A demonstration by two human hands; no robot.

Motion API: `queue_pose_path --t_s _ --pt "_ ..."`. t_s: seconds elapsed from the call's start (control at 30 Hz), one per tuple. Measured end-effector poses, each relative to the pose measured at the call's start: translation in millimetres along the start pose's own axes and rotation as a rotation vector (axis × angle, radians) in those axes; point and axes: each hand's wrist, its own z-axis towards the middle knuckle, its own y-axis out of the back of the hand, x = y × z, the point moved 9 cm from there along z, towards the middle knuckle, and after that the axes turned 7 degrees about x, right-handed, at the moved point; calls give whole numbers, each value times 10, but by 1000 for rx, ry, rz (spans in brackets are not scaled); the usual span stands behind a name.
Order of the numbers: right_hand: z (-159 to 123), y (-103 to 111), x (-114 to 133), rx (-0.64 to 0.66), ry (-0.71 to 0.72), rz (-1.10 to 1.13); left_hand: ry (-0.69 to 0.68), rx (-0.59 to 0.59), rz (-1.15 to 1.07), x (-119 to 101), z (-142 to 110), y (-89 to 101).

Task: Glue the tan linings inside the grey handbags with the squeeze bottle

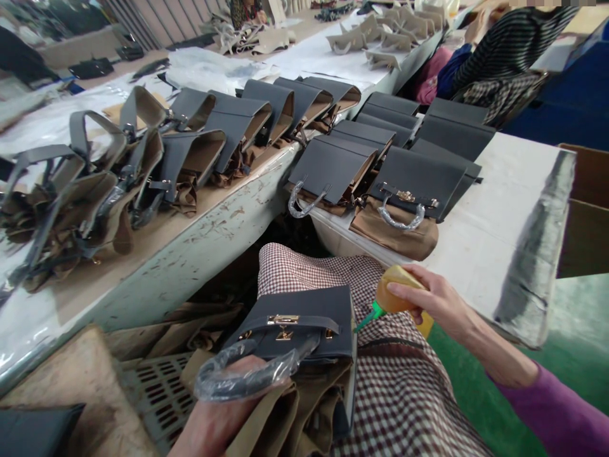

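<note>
A dark grey handbag (304,324) with a gold clasp rests on my lap, over a checked cloth. My left hand (223,412) is closed around the bag's plastic-wrapped handle (247,374) and its lower edge. My right hand (435,298) grips a yellow glue bottle (397,293). The bottle's green nozzle (368,317) points at the bag's right side edge, almost touching it.
Several matching grey handbags (409,184) lie in rows on the white table (504,222) ahead and on the long bench (190,254) at left. A cardboard box (587,209) stands at right. A person in a striped top (514,44) sits beyond. A plastic crate (157,393) sits below.
</note>
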Motion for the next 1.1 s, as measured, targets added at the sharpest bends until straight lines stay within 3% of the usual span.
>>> queue_pose_path --t_s 0.17,0.3,0.47,0.83,1.0,1.1 --pt "2 48 -87 -36 -11 114 138 9 -137 166 -23 -5" --pt "-2 38 -89 -45 -13 153 124 29 -165 131 -21 -46" --pt "-12 68 -81 -80 -21 176 86 23 -172 87 0 -89" --pt "-54 -108 -33 60 -87 242 -29 -54 -62 0 -21 -68" --pt "-147 -176 16 97 -102 315 -168 -214 143 -197 -281 61" --pt "-205 -218 65 106 -93 357 -230 -253 190 -311 -309 107"
